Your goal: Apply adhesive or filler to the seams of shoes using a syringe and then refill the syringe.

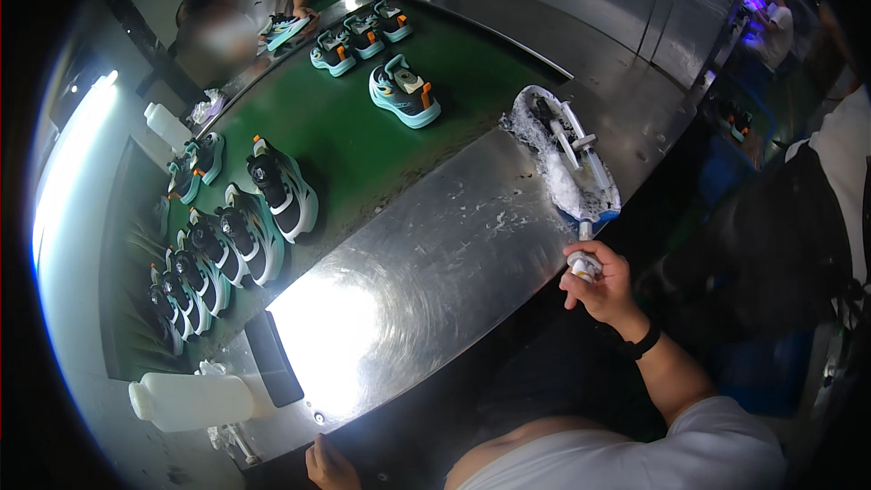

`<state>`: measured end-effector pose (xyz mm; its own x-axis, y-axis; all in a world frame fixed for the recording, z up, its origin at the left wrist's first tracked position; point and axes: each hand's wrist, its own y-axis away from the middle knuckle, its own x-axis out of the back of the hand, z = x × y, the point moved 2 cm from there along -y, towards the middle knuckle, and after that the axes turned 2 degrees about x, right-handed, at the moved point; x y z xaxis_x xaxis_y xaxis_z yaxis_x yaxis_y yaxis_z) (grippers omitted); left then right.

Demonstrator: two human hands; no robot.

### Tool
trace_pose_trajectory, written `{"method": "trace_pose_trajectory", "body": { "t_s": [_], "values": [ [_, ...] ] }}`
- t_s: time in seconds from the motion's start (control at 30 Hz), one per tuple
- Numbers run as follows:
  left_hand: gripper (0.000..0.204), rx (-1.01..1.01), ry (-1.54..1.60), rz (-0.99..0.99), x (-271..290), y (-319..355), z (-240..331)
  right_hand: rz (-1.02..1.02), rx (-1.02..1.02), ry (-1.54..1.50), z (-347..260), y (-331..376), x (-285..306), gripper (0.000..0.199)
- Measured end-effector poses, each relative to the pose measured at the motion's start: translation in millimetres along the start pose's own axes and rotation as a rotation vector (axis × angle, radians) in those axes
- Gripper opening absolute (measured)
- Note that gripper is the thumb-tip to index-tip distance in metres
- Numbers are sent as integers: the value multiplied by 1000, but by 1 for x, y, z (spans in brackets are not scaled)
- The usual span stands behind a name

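My right hand (601,283) is closed around a small white syringe-like applicator (583,263) at the near right edge of the steel worktable (435,254). Its tip points at a glue-crusted tray (567,163) that holds other syringes (576,141). My left hand (328,465) rests at the table's near edge at the bottom, fingers curled, holding nothing that I can see. On the green conveyor belt (354,136) stand several teal, black and white shoes (281,186), with one teal shoe (404,91) alone further along.
A white plastic bottle (195,399) lies at the table's near left corner beside a dark phone (272,358). Another bottle (168,125) stands beyond the belt. A person (240,9) works on shoes at the belt's far end. Another person (771,27) is at the upper right.
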<state>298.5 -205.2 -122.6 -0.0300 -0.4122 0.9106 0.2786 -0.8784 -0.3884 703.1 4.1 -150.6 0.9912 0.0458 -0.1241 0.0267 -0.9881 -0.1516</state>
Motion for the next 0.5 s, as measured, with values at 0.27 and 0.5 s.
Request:
{"method": "trace_pose_trajectory", "body": {
  "t_s": [0.27,0.5],
  "values": [
    [19,-63,-86,36,-4,7,3,75,-94,80,-5,1,25,28],
    [25,-156,-136,182,-27,14,-6,-22,0,333,-4,-9,24,27]
  ]
}}
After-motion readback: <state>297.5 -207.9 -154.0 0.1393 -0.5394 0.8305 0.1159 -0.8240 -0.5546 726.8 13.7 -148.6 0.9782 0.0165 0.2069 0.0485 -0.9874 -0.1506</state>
